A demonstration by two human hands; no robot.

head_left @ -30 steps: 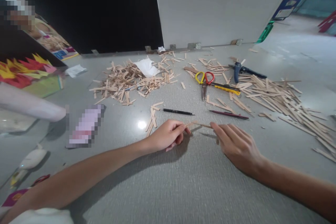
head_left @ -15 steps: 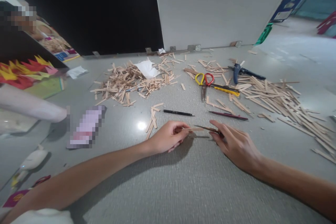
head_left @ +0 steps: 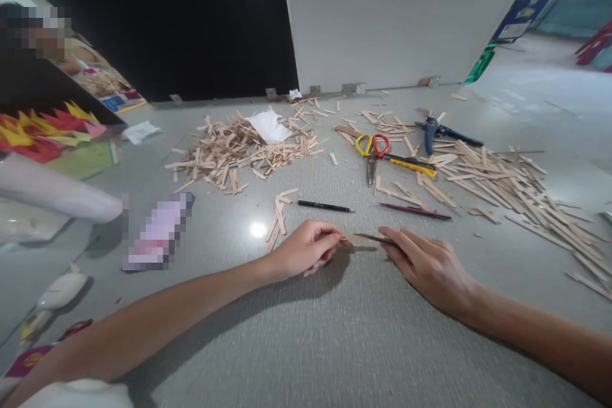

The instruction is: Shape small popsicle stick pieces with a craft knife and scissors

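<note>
My left hand [head_left: 308, 248] is closed, pinching a short flat wooden stick [head_left: 352, 238] between thumb and fingertips. Opposite it, my right hand [head_left: 428, 268] grips a thin, dark, pointed blade [head_left: 373, 237], its handle hidden by the fingers. The blade's tip points left and meets or overlaps the stick's right end; I cannot tell how deeply. Just beyond the hands lie a black pen [head_left: 325, 206] and a dark red pen [head_left: 415, 211]. A few cut sticks [head_left: 277, 220] lie beyond my left wrist.
A heap of wooden pieces [head_left: 224, 150] with white tissue [head_left: 270, 125] lies at back left. Scissors [head_left: 371, 156], a yellow cutter [head_left: 414, 166], a dark blue clamp-like tool [head_left: 430, 134] and long sticks [head_left: 516, 185] lie right. A person's arm [head_left: 57, 188] rests left, near a blurred pink object [head_left: 160, 229].
The blade in my right hand has shifted slightly and lies lower against the stick. My right fingers have closed in a little to the left. My left hand has barely moved.
</note>
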